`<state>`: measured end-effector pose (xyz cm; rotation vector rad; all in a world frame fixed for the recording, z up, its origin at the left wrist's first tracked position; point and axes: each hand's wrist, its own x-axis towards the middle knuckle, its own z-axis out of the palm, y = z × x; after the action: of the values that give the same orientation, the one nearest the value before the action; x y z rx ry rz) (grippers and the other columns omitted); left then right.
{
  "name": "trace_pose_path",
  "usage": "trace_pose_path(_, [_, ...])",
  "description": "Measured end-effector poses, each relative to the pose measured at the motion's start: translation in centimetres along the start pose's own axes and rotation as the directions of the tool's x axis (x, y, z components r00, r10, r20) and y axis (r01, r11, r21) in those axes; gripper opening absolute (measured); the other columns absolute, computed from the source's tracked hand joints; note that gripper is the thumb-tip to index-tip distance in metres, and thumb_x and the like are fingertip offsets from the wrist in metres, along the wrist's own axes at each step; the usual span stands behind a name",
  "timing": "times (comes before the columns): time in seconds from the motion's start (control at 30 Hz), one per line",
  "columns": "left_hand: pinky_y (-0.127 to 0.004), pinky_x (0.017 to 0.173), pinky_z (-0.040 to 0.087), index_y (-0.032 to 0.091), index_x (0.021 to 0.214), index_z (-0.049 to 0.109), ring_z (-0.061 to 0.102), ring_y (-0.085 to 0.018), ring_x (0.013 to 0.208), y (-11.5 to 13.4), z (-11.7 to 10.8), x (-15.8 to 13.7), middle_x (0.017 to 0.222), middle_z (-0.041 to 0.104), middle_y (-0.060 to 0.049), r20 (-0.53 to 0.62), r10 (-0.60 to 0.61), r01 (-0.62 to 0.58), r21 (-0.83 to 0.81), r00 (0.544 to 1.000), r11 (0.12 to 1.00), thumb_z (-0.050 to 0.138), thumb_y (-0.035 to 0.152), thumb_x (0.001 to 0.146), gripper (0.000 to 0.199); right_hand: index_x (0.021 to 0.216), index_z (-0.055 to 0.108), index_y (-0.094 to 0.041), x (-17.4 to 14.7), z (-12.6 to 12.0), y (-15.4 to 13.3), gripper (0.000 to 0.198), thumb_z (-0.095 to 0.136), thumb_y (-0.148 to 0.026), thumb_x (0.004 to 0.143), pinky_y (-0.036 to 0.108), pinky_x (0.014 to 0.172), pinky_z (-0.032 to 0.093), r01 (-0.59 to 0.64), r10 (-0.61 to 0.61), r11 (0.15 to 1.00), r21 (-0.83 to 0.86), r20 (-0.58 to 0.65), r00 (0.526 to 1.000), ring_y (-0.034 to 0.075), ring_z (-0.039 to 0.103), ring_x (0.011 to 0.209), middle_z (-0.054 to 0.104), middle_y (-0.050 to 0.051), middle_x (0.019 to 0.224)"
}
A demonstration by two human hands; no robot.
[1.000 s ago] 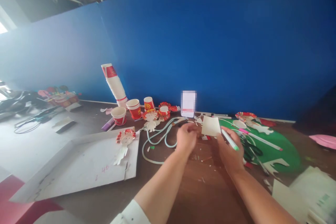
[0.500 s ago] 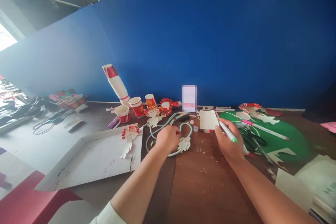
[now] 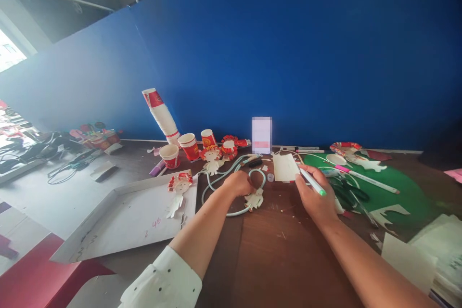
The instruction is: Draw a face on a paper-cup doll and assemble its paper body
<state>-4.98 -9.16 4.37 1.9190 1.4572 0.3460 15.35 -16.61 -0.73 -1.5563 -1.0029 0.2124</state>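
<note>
My right hand (image 3: pixel 318 196) is closed around a white marker (image 3: pixel 311 179) with a green end, and its fingertips pinch a cream square of paper (image 3: pixel 284 167). My left hand (image 3: pixel 238 184) has its fingers curled down over the pale blue cable (image 3: pixel 208 184). What those fingers hold, if anything, is hidden. Just to its right lies a cream paper cutout (image 3: pixel 254 199) against the cable loop. A small clear cap (image 3: pixel 270 177) rests on the table between my hands.
A white box lid (image 3: pixel 126 216) lies at left, bearing a paper figure (image 3: pixel 180 184). Red paper cups (image 3: pixel 169 156) and a leaning cup stack (image 3: pixel 164 118) stand behind. At right, black scissors (image 3: pixel 348 190) and a pink-capped marker (image 3: pixel 368 179) lie on a green mat (image 3: pixel 400 202).
My left hand has moved slightly right and forward, bringing more sleeve into view. The cream paper has tilted a little; my right hand keeps its hold on the marker.
</note>
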Motion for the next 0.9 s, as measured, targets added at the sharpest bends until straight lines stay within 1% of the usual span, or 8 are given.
trace_pose_path(0.2, [-0.027, 0.052, 0.035, 0.019, 0.051, 0.069, 0.048, -0.014, 0.049, -0.3, -0.4, -0.6, 0.048, 0.058, -0.001, 0.07, 0.023, -0.014, -0.121, 0.997, 0.993, 0.078, 0.021, 0.055, 0.01, 0.101, 0.066, -0.023, 0.0, -0.1, 0.1, 0.03, 0.06, -0.038, 0.077, 0.033, 0.073, 0.05, -0.002, 0.002, 1.0, -0.006, 0.007, 1.0, 0.021, 0.067, 0.077, 0.073, 0.006, 0.094])
trace_pose_path(0.4, [-0.023, 0.052, 0.03, 0.017, 0.065, 0.07, 0.046, -0.011, 0.058, -0.1, -0.8, -1.9, 0.059, 0.058, 0.0, 0.109, -0.037, 0.082, -0.442, 0.993, 0.893, 0.079, 0.032, 0.055, 0.02, 0.101, 0.065, -0.022, -0.1, 0.1, 0.2, 0.03, 0.06, -0.039, 0.077, 0.032, 0.071, 0.051, 0.004, -0.004, 0.999, 0.032, 0.004, 1.0, 0.02, 0.066, 0.077, 0.073, 0.007, 0.096])
trace_pose_path(0.47, [-0.022, 0.05, 0.027, 0.016, 0.065, 0.068, 0.043, -0.009, 0.056, -0.1, -0.4, -2.1, 0.058, 0.056, 0.001, 0.102, -0.038, 0.091, -0.581, 0.994, 0.809, 0.081, 0.033, 0.053, 0.025, 0.103, 0.065, -0.022, -0.1, 0.1, 0.3, 0.031, 0.06, -0.04, 0.077, 0.034, 0.075, 0.051, 0.015, -0.015, 1.0, 0.022, 0.008, 1.0, 0.021, 0.067, 0.078, 0.073, 0.007, 0.096])
trace_pose_path(0.57, [-0.021, 0.047, 0.022, 0.013, 0.065, 0.065, 0.04, -0.006, 0.053, -0.3, 0.4, -1.9, 0.06, 0.054, 0.001, 0.074, -0.003, 0.06, -0.788, 0.997, 0.613, 0.086, 0.036, 0.05, 0.035, 0.104, 0.065, -0.023, -0.1, 0.0, 0.4, 0.033, 0.059, -0.04, 0.077, 0.036, 0.079, 0.051, 0.018, -0.018, 1.0, 0.003, 0.023, 1.0, 0.022, 0.067, 0.082, 0.072, 0.007, 0.099])
trace_pose_path(0.63, [-0.02, 0.046, 0.021, 0.013, 0.068, 0.064, 0.038, -0.005, 0.051, -0.4, 0.9, -1.7, 0.06, 0.051, 0.003, 0.034, -0.024, 0.041, -0.873, 0.999, 0.485, 0.087, 0.038, 0.049, 0.039, 0.105, 0.064, -0.023, -0.1, 0.0, 0.4, 0.034, 0.061, -0.041, 0.076, 0.036, 0.078, 0.051, 0.002, -0.002, 1.0, 0.012, 0.039, 0.999, 0.021, 0.066, 0.081, 0.072, 0.006, 0.098])
trace_pose_path(0.7, [-0.018, 0.046, 0.022, 0.013, 0.07, 0.063, 0.037, -0.004, 0.05, -0.2, 1.2, -1.4, 0.059, 0.048, 0.004, -0.019, -0.064, 0.009, -0.912, 0.998, 0.41, 0.088, 0.037, 0.048, 0.041, 0.107, 0.064, -0.024, -0.2, -0.1, 0.3, 0.036, 0.062, -0.041, 0.076, 0.035, 0.077, 0.051, -0.008, 0.006, 1.0, 0.024, 0.054, 0.999, 0.021, 0.066, 0.079, 0.072, 0.005, 0.097])
trace_pose_path(0.77, [-0.018, 0.045, 0.023, 0.013, 0.071, 0.063, 0.037, -0.004, 0.049, 0.2, 1.2, -1.3, 0.056, 0.047, 0.005, -0.066, -0.098, -0.02, -0.91, 0.993, 0.414, 0.087, 0.038, 0.049, 0.041, 0.108, 0.064, -0.024, -0.3, -0.1, 0.2, 0.037, 0.062, -0.041, 0.076, 0.036, 0.078, 0.051, 0.0, -0.001, 1.0, 0.023, 0.062, 0.998, 0.021, 0.066, 0.08, 0.072, 0.005, 0.097])
trace_pose_path(0.9, [-0.02, 0.045, 0.024, 0.014, 0.073, 0.066, 0.036, -0.004, 0.046, 1.5, 1.5, -1.0, 0.056, 0.05, 0.005, -0.172, -0.097, -0.087, -0.816, 0.98, 0.571, 0.082, 0.039, 0.058, 0.033, 0.109, 0.063, -0.023, -0.5, 0.0, 0.0, 0.037, 0.061, -0.041, 0.077, 0.037, 0.08, 0.051, 0.008, -0.013, 0.998, 0.058, 0.089, 0.996, 0.022, 0.066, 0.084, 0.072, 0.005, 0.099])
